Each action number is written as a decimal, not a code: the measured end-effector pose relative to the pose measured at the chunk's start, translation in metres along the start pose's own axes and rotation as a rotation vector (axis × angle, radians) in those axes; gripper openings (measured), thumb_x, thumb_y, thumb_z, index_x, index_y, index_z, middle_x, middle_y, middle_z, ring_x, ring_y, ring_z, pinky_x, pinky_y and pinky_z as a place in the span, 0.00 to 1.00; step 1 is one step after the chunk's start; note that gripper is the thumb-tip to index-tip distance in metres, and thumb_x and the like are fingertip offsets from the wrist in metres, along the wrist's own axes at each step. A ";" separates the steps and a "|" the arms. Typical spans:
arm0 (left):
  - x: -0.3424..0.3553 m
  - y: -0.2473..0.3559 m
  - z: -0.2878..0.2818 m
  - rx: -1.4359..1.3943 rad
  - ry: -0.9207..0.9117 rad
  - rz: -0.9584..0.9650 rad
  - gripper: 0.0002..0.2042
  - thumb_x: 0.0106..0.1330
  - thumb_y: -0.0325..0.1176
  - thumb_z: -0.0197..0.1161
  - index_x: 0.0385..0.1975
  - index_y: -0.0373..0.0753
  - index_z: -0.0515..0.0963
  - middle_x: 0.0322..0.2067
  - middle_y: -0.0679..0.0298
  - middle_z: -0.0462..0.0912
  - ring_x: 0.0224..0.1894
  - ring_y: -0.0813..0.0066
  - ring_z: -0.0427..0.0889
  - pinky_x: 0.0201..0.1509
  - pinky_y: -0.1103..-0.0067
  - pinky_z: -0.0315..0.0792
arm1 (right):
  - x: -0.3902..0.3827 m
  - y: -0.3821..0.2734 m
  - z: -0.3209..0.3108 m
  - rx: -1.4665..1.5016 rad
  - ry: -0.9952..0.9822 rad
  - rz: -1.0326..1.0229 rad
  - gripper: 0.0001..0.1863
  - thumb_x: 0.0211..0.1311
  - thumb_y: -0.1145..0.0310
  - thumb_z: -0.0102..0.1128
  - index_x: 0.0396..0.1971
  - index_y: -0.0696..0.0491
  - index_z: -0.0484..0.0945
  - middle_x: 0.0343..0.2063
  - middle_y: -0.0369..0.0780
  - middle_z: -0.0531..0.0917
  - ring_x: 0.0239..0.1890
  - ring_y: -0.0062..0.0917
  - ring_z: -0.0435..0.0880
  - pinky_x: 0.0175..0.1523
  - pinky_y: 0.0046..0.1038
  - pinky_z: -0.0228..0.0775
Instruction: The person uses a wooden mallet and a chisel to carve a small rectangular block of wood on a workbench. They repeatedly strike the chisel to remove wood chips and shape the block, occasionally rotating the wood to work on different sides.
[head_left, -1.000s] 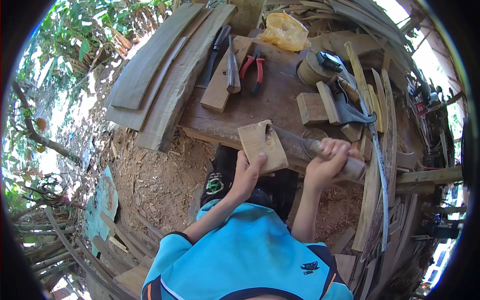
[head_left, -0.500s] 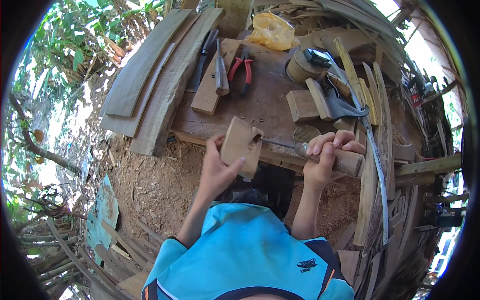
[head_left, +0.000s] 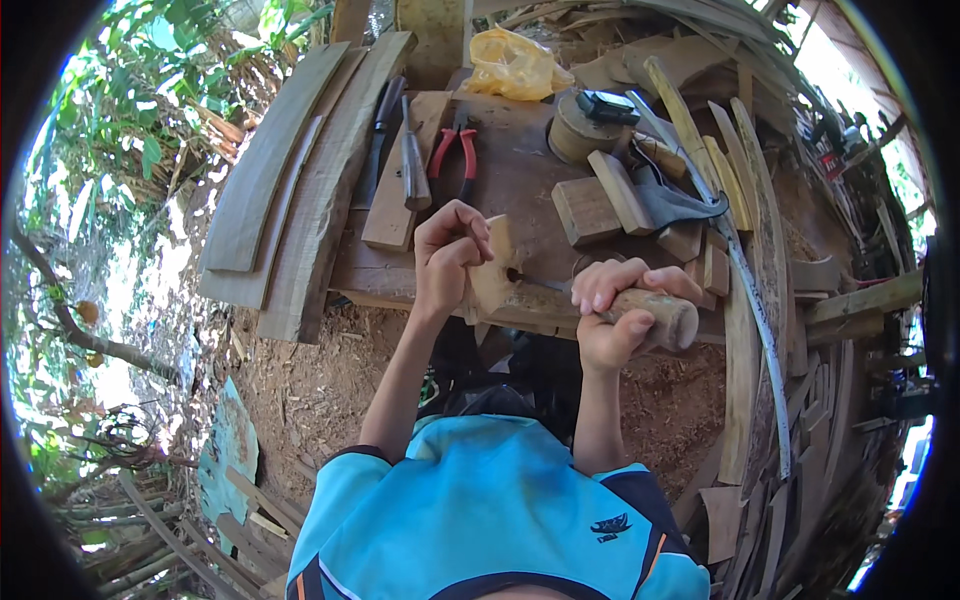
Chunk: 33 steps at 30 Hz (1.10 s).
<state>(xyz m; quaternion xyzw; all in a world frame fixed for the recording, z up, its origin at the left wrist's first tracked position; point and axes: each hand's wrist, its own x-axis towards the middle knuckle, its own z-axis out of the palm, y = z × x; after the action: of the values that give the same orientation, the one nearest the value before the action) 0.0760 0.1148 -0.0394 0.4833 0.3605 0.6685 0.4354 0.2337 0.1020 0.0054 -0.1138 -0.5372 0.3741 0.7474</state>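
Observation:
My left hand (head_left: 450,255) is closed at the left edge of a small pale wood block (head_left: 491,285), its fingers curled against the upper part. The block has a dark hole in its right side and is held up at the bench's near edge. In my right hand (head_left: 613,315) is a chisel with a thick round wooden handle (head_left: 668,319). Its thin metal shaft (head_left: 543,284) points left, with the tip at the hole. Whether the tip sits inside the hole is too small to tell.
On the wooden bench (head_left: 500,150) lie red-handled pliers (head_left: 455,155), another chisel (head_left: 413,160), a knife (head_left: 382,130), wood blocks (head_left: 597,211) and a yellow plastic bag (head_left: 515,65). Long planks (head_left: 290,160) lean at the left. Shavings cover the ground (head_left: 310,400).
My left hand has shifted from an open-thumbed hold low on the block to curled fingers higher up. The block has turned, and my right hand has moved left with the chisel.

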 end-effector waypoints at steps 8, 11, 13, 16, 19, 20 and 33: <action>0.004 0.010 0.014 0.248 -0.173 0.283 0.15 0.55 0.30 0.45 0.07 0.34 0.65 0.08 0.64 0.65 0.13 0.75 0.64 0.20 0.81 0.57 | -0.007 -0.021 -0.014 0.018 0.024 0.011 0.16 0.49 0.80 0.54 0.31 0.52 0.55 0.16 0.37 0.68 0.14 0.20 0.65 0.19 0.23 0.62; -0.003 0.003 0.019 0.203 -0.063 0.342 0.17 0.58 0.32 0.44 0.07 0.34 0.62 0.07 0.64 0.64 0.12 0.76 0.62 0.19 0.80 0.54 | 0.003 -0.043 -0.012 0.081 -0.080 -0.184 0.14 0.48 0.83 0.51 0.30 0.53 0.57 0.16 0.38 0.68 0.13 0.20 0.65 0.18 0.24 0.62; -0.007 0.004 0.025 0.182 -0.001 0.328 0.16 0.57 0.31 0.44 0.07 0.35 0.61 0.07 0.65 0.62 0.12 0.76 0.61 0.19 0.80 0.53 | -0.009 -0.034 -0.016 0.003 -0.079 -0.036 0.14 0.47 0.84 0.50 0.30 0.54 0.57 0.16 0.39 0.68 0.12 0.20 0.65 0.17 0.25 0.62; -0.007 0.007 0.027 0.271 -0.051 0.409 0.16 0.56 0.30 0.44 0.07 0.35 0.61 0.07 0.65 0.62 0.12 0.76 0.61 0.19 0.80 0.53 | -0.013 -0.021 -0.008 -0.073 -0.062 0.064 0.13 0.51 0.80 0.47 0.30 0.50 0.55 0.15 0.37 0.66 0.11 0.21 0.62 0.14 0.25 0.58; -0.006 0.011 0.029 0.342 -0.069 0.425 0.15 0.56 0.30 0.44 0.06 0.35 0.61 0.07 0.65 0.63 0.12 0.77 0.61 0.19 0.81 0.53 | -0.003 -0.022 -0.011 0.091 -0.060 -0.080 0.15 0.44 0.87 0.48 0.30 0.54 0.58 0.14 0.40 0.69 0.11 0.22 0.66 0.14 0.25 0.61; -0.005 0.008 0.026 0.295 -0.043 0.404 0.16 0.56 0.30 0.44 0.06 0.35 0.62 0.07 0.65 0.63 0.12 0.77 0.61 0.19 0.81 0.53 | 0.005 -0.033 -0.011 0.093 -0.107 -0.137 0.15 0.44 0.87 0.48 0.30 0.54 0.58 0.14 0.40 0.69 0.11 0.22 0.66 0.14 0.25 0.61; -0.009 0.001 0.009 0.135 0.021 0.359 0.17 0.57 0.30 0.43 0.05 0.36 0.61 0.06 0.66 0.61 0.11 0.78 0.62 0.18 0.83 0.55 | -0.006 -0.026 0.009 -0.092 0.032 -0.326 0.13 0.39 0.86 0.53 0.24 0.56 0.61 0.12 0.39 0.69 0.10 0.24 0.67 0.15 0.25 0.64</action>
<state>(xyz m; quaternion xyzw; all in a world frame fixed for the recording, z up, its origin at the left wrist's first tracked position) 0.0861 0.1064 -0.0390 0.5608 0.3171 0.7148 0.2720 0.2367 0.0779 0.0195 -0.0653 -0.5530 0.2211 0.8007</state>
